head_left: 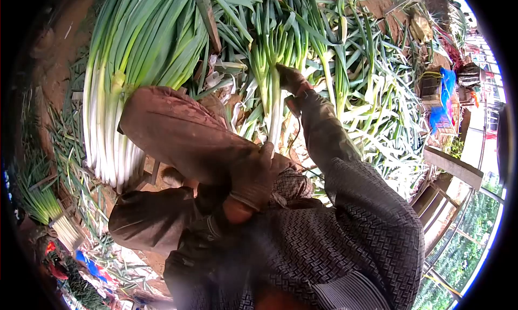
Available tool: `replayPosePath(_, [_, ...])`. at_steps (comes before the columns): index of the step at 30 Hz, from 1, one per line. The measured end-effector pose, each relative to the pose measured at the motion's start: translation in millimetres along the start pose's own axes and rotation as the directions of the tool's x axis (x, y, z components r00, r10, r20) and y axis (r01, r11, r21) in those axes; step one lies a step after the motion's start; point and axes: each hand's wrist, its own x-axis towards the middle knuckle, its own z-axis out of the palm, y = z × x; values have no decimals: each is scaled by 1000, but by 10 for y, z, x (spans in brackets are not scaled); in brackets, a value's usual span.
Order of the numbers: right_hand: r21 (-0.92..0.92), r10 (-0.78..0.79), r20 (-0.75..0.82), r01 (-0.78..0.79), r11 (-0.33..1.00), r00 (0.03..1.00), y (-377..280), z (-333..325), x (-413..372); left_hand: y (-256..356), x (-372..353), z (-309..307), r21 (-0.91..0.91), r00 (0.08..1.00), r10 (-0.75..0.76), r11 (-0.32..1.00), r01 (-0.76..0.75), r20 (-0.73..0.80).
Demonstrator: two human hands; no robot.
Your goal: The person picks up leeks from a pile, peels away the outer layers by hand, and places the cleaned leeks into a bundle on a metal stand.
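Note:
In the head view, a long green onion point(276, 108) with a white lower stalk stands out between my hands. My left hand point(252, 175), in a brown glove, is closed at its white lower end by my knee. Higher up, the gloved fingers of my right hand point(294, 82) press on the stalk where it turns green; its thumb sits lower, and part of the grip is hidden. More green onions point(261, 48) lie just beyond it. To the left, a thick bundle of trimmed green onions point(110, 132) rests with white ends toward me.
Loose leaves point(386, 113) cover the ground at the right. A flat bar point(206, 16) rises beside the bundle. Another bundle point(56, 215) lies at far left. Stacked crates with blue material point(442, 102) and a wooden board point(453, 167) stand at the right.

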Motion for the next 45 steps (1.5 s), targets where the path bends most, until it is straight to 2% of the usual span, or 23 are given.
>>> replayPosePath(1, [-14, 1, 76, 1, 1000, 997, -15, -47, 11, 2, -6, -2, -27, 999, -44, 999, 45, 18])
replayPosePath(4, [-179, -173, -195, 138, 974, 965, 80, -17, 91, -80, -14, 28, -153, 997, -55, 987, 47, -53])
replayPosePath(6, [-474, -417, -415, 200, 858, 809, -11, 160, -190, -152, 7, 81, -173, 998, -37, 985, 29, -43])
replayPosePath(14, [-563, -624, -365, 371, 739, 691, -55, -47, -274, -110, -52, -12, -220, 986, -108, 966, 134, 127])
replayPosePath(18, [-832, -805, -222, 324, 451, 550, -328, 33, -713, -114, -38, 40, -167, 992, -92, 980, 105, 85])
replayPosePath(20, [-800, -853, -42, 494, 341, 520, -342, 135, -882, -119, 15, 69, -146, 999, -38, 989, 37, -2])
replayPosePath(21, [-268, -621, -118, 577, 771, 775, -459, 369, -1225, -156, 55, 119, -158, 996, 14, 987, -29, -93])
replayPosePath(23, [55, -608, 73, 606, 794, 790, -717, 300, -1696, -178, 102, 155, -162, 987, 33, 985, -58, -155])
replayPosePath(25, [-338, -821, -79, 759, 556, 566, -1096, 37, -2067, -177, 85, 154, -132, 996, -34, 991, 23, -78])
replayPosePath(27, [-738, -925, -177, 577, 351, 337, -1586, -311, -2518, -230, 62, 155, -188, 996, -40, 982, 26, -75])
replayPosePath(29, [-516, -978, -193, 856, 32, -80, -2093, -796, -2855, -243, 75, 150, -216, 990, 4, 976, -34, -140])
replayPosePath(31, [-623, -841, -477, 773, 118, -256, -2345, -1293, -3078, -192, 71, 136, -258, 995, -36, 966, 11, -91])
replayPosePath(33, [-411, -776, -627, 818, 402, 67, -2261, -2177, -3062, -196, 69, 123, -289, 997, -43, 957, 21, -69])
replayPosePath(34, [-77, -750, -576, 892, 445, 325, -2106, -2849, -2816, -198, 78, 124, -319, 998, -51, 947, 33, -49])
replayPosePath(35, [-746, -855, -250, 473, 469, 454, -1760, -3364, -2406, -202, 80, 129, -348, 998, -62, 936, 49, -27])
replayPosePath(36, [-992, -845, 110, 12, -122, 523, -1420, -3928, -1992, -213, 71, 130, -372, 997, -77, 926, 70, -2])
replayPosePath(37, [-992, -737, 13, 99, 73, 676, -1091, -3326, -1866, -200, 78, 53, -463, 991, -104, 876, 132, 86])
replayPosePath(38, [-669, -481, -70, 316, 672, 874, -766, -2591, -1699, -220, 97, 74, -485, 997, -75, 871, 78, 24])
replayPosePath(39, [-300, -230, 109, 252, 920, 967, -492, -1850, -1622, -246, 111, 113, -501, 998, -48, 865, 26, -32])
replayPosePath(41, [19, -34, 514, 28, 999, 857, -187, -598, -1619, -155, 127, -13, -435, 988, 30, 896, -95, -153])
replayPosePath(42, [282, 49, 449, -193, 940, 892, -43, -275, -1555, -113, 150, -54, -418, 981, 57, 899, -131, -184])
replayPosePath(44, [315, 60, 206, -124, 941, 977, -284, 657, -1811, -31, 195, -116, -378, 960, 120, 901, -212, -251])
replayPosePath(45, [470, -6, 308, -147, 870, 952, -262, 611, -1612, 29, 201, -182, -288, 961, 126, 937, -197, -246])
